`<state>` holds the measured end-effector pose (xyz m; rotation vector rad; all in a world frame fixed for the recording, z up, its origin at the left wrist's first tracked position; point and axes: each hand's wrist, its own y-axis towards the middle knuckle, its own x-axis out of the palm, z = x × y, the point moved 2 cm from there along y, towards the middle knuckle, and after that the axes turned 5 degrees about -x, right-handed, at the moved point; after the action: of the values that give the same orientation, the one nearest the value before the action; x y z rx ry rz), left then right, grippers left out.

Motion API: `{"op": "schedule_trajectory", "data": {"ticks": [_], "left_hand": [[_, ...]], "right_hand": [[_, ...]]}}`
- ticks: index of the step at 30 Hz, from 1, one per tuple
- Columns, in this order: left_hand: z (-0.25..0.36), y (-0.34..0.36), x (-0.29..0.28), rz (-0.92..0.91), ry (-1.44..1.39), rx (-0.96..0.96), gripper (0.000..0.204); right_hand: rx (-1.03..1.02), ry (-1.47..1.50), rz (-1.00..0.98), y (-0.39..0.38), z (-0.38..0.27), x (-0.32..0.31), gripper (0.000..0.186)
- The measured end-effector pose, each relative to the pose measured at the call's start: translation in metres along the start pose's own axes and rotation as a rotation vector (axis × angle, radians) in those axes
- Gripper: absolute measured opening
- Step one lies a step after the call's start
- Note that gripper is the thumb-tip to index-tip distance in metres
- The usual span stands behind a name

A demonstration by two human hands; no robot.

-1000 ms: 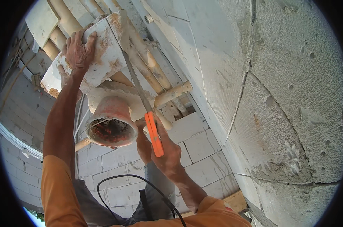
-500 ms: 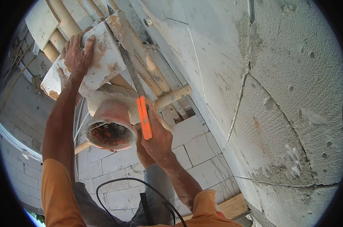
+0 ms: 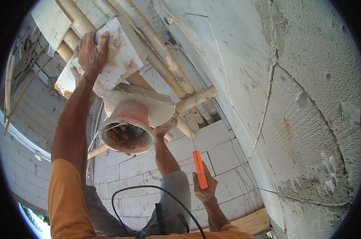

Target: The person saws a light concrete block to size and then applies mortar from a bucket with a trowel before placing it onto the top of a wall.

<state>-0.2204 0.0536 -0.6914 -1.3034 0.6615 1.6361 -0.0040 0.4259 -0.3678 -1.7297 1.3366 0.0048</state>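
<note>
My left hand (image 3: 93,53) lies on top of a stained white masonry block (image 3: 118,67), fingers spread toward its far edge. Lower right, my right hand (image 3: 206,189) is closed around the orange handle of a handsaw (image 3: 200,169). Its blade, seen nearly edge-on as a thin line, points away from me and is clear of the block. A fresh-looking pale face shows on the block's right end. Below the block are a rough pale slab (image 3: 142,99) and a dirty reddish bucket (image 3: 128,137), its mouth facing me. My right foot (image 3: 166,126) is beside the bucket.
Round wooden poles (image 3: 160,44) run under and past the block, with a crosspiece (image 3: 198,98) at their near end. A rough grey wall (image 3: 308,99) rises on the right. Pale block masonry (image 3: 224,155) lies below. A black cable (image 3: 148,186) loops near my legs.
The saw has come out from the block's right end, and my right hand has drawn it down and rightward. The end piece beyond the cut is no longer in sight. My left hand stays on the block.
</note>
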Motion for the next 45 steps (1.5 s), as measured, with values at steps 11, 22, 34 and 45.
{"op": "schedule_trajectory", "data": {"ticks": [11,22,34,45], "left_hand": [[-0.004,0.0,-0.004,0.002,0.043,0.008,0.05],[0.001,0.0,-0.009,-0.003,-0.012,0.007,0.051],[-0.013,0.039,-0.048,-0.739,-0.092,0.078,0.082],[0.008,0.087,-0.029,-0.866,-0.051,0.11,0.085]], "right_hand": [[-0.145,0.22,-0.124,0.069,-0.015,0.01,0.057],[-0.181,0.147,0.085,0.096,0.033,0.044,0.052],[0.286,-0.236,0.189,-0.177,0.144,0.056,0.054],[0.526,-0.083,0.441,0.108,0.239,0.309,0.05]]}}
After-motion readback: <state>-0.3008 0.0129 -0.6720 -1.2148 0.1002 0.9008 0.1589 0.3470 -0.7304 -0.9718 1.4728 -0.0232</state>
